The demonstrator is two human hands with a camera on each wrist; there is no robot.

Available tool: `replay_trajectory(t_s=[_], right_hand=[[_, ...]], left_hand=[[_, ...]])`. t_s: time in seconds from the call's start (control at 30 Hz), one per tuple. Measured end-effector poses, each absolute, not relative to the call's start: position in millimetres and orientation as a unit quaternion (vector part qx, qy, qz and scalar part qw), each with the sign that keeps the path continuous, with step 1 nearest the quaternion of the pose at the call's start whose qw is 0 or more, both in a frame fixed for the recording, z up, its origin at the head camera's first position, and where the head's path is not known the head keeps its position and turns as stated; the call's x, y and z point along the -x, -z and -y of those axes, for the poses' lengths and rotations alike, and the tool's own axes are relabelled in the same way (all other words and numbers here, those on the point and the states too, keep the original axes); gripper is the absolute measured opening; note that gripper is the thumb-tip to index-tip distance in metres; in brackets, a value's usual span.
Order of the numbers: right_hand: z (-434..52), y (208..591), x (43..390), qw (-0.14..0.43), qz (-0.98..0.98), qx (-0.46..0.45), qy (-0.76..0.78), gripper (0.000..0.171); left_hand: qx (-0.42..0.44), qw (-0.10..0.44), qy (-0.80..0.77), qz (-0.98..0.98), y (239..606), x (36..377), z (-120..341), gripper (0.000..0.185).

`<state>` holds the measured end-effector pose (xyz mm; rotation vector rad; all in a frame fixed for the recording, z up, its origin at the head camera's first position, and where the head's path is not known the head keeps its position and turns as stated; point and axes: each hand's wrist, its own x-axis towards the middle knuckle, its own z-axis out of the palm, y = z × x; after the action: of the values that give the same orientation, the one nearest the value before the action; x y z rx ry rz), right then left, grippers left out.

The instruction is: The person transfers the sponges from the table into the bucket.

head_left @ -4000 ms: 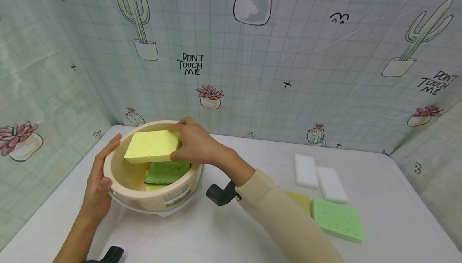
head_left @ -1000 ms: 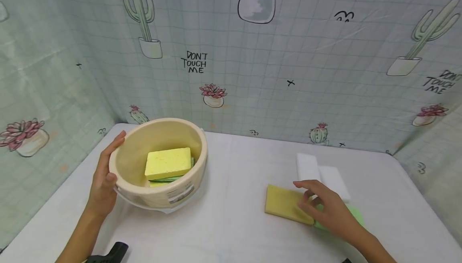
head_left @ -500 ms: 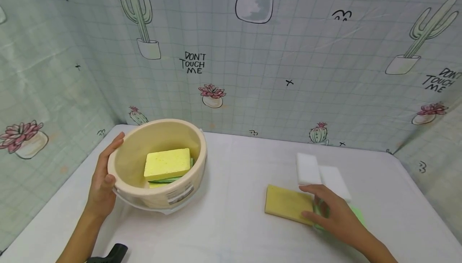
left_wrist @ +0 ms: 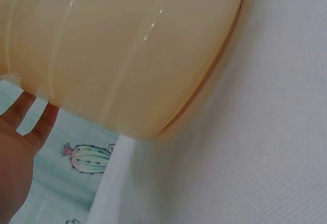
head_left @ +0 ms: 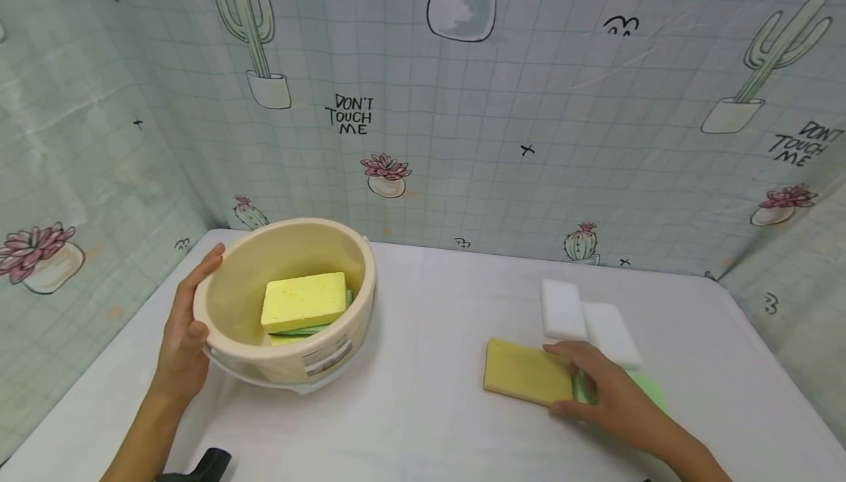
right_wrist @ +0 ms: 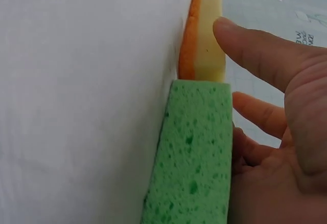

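A cream bucket [head_left: 228, 342] stands at the left of the white table. My left hand [head_left: 183, 346] rests against its left side, fingers stretched along the outer wall and thumb below the rim; two fingers touch the wall in the left wrist view. Inside lies a bright yellow sponge [head_left: 304, 302] on top of green and yellow ones. On the right, my right hand [head_left: 615, 397] spans the right end of a mustard-yellow sponge [head_left: 522, 372], thumb at the near edge, forefinger at the far edge. The right wrist view shows its orange underside layer [right_wrist: 189, 48]. A green sponge [right_wrist: 196, 147] lies under the palm.
Two white sponges [head_left: 562, 309] lie side by side behind my right hand. A white handle [head_left: 304, 388] hangs at the bucket's front. A cactus-print cloth [head_left: 423, 137] hangs behind the table [head_left: 429, 430]. A black wrist mount [head_left: 205, 467] shows at the lower left.
The bright yellow sponge was let go into the bucket. My right hand moved right to the mustard sponge, and its thumb slid down to the near edge. My left hand stayed on the bucket.
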<state>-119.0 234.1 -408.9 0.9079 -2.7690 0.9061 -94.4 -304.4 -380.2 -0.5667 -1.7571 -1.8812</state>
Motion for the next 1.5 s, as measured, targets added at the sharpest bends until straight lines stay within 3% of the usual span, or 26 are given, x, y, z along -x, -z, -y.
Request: replay_trajectory(t_s=[0.37, 0.8, 1.27, 1.5], right_hand=[[-241.9, 402.5, 119.3, 0.024, 0.900, -0.330, -0.285, 0.072], [-239.3, 408.7, 119.1, 0.040, 0.903, -0.321, -0.283, 0.068], [-236.7, 407.4, 115.3, 0.019, 0.913, -0.288, -0.289, 0.065], [-236.0, 403.2, 118.1, 0.050, 0.897, -0.315, -0.304, 0.063]], left_hand=[[0.200, 0.249, 0.693, 0.647, 379.3, 94.3, 302.4, 0.077], [0.196, 0.247, 0.693, 0.648, 379.3, 93.0, 301.0, 0.076], [0.216, 0.244, 0.701, 0.634, 382.4, 92.8, 302.6, 0.075], [0.203, 0.251, 0.695, 0.643, 380.7, 94.2, 303.7, 0.075]])
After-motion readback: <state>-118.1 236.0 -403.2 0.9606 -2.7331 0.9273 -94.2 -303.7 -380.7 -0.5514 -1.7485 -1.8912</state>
